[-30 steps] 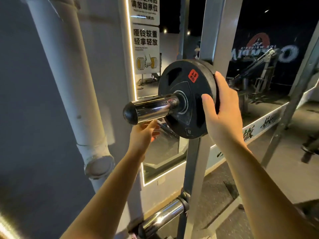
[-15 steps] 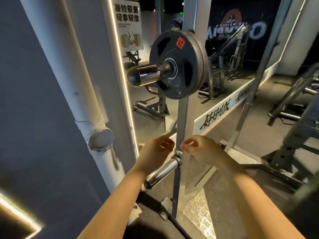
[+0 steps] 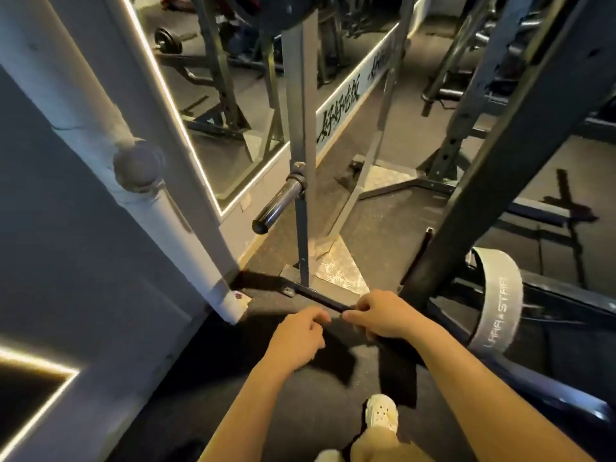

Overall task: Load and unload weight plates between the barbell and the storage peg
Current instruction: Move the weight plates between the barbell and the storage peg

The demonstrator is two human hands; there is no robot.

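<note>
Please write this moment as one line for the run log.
left hand: loosely curled, holds nothing | right hand: loosely curled, holds nothing | lower storage peg: bare | weight plate: on upper peg, top edge

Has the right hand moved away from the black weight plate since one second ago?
Yes. The right hand left the plate and went down, now below the empty lower peg on the same upright, holding nothing.

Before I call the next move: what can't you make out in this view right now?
- Weight plate: cut off by the top edge.
- Left hand and right hand: fingers curled, fingertips blurred; whether they hold anything is unclear.
- Grey belt: far part hidden behind the rack post.
</note>
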